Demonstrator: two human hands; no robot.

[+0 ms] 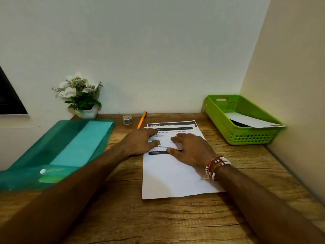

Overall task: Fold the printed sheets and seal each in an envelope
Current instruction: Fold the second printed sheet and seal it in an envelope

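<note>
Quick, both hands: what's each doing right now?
Left hand: open, pressing the top printed sheet.
Right hand: open, resting on that sheet.

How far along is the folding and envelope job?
Possibly done: one white envelope lies in the green basket. In hand: left hand and right hand lie flat on the top printed sheet, unfolded. Left: folding and sealing it and the sheet beneath.

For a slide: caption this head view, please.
Left hand and right hand rest on printed sheets on a wooden desk near a green basket.
</note>
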